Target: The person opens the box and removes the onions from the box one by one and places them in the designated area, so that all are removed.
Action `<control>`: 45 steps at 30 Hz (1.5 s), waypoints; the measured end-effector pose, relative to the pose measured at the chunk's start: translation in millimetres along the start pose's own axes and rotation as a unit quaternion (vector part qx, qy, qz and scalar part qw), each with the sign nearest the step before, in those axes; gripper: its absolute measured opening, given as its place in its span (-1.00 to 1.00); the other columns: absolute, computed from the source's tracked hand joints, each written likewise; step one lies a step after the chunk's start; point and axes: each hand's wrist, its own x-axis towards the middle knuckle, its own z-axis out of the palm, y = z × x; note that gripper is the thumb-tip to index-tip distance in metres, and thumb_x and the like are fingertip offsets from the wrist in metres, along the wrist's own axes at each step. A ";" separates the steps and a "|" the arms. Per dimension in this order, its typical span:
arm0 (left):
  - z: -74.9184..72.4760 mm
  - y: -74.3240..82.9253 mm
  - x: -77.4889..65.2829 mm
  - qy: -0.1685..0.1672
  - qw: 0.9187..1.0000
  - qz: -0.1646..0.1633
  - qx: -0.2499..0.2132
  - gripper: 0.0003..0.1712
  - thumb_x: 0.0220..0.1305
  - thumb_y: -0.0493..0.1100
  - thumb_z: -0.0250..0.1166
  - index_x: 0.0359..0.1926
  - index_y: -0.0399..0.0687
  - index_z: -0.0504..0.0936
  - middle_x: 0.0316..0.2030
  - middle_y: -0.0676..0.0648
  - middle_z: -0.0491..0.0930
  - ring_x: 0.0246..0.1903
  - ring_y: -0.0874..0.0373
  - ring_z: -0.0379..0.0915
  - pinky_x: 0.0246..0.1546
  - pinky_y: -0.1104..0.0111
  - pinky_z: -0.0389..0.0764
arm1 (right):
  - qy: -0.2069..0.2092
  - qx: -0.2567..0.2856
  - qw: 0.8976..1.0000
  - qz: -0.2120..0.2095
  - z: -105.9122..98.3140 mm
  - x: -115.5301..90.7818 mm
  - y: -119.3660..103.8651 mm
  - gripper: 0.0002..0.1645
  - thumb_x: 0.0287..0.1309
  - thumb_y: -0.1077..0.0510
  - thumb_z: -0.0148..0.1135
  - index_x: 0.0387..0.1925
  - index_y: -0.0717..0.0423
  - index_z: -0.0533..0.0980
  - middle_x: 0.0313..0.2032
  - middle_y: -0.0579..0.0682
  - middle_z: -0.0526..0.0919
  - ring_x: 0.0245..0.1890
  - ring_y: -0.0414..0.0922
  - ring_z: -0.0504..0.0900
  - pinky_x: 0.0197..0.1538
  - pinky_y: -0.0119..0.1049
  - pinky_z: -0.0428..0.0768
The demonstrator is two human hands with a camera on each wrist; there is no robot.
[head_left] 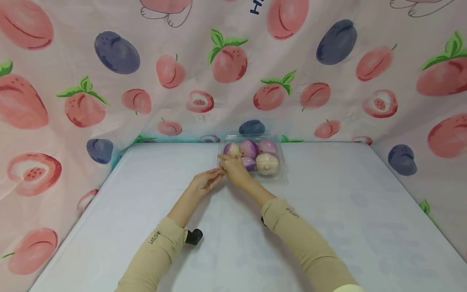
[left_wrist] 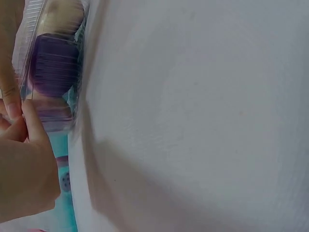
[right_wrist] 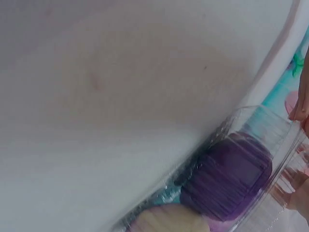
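From the left, reaching in with the left hand (head_left: 207,182), pinching the rim of the clear box (head_left: 235,139) between thumb and finger at its near-left corner. Just beside, meeting it at the same corner with the right hand (head_left: 235,168), apparently gripping the rim too, with fingers reaching over the left end; can't tell how firmly. Farther right, through the clear wall, see 5 purple or cream bulbs (head_left: 267,164) (perhaps more behind the right hand). Find the box at the far edge of the worktop (head_left: 328,211), near mid-width, in front of the patterned cloth (head_left: 197,65). Probably busy fastening that corner or prying it loose; impossible to say which. For the next move, best to steady the box with 1 hand and work along the rim with the other, without crushing the plastic.
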 end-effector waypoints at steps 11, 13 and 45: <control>-23.6 -21.5 41.8 0.055 0.998 0.043 0.009 -0.55 0.19 -0.51 0.17 0.14 -0.50 0.43 0.01 -0.39 0.56 -0.03 -0.04 0.59 0.03 0.37 0.58 | 0.008 -0.003 1.000 0.013 3.6 0.8 -4.7 -0.84 0.05 0.15 0.32 -0.54 0.13 0.57 -0.03 0.02 0.66 0.08 0.07 0.58 0.17 0.10 0.37; -19.9 -18.1 37.8 0.056 0.997 0.043 0.010 -0.54 0.21 -0.51 0.14 0.16 -0.50 0.40 -0.05 -0.36 0.60 -0.09 0.00 0.62 0.02 0.38 0.58 | 0.004 0.006 1.000 0.016 1.1 2.3 -4.8 -0.84 0.04 0.17 0.33 -0.55 0.14 0.57 -0.01 0.03 0.66 0.08 0.08 0.57 0.22 0.14 0.33; -4.7 -5.0 -23.8 0.058 0.992 0.024 0.108 -0.53 0.26 -0.50 0.09 0.20 -0.56 0.30 -0.48 -0.07 0.65 -0.46 0.24 0.64 -0.22 0.49 0.65 | 0.061 -0.006 0.992 -0.111 -43.3 -50.0 7.9 -0.72 0.05 0.21 0.33 -0.16 0.16 0.57 0.03 0.13 0.60 0.12 0.12 0.50 0.18 0.06 0.44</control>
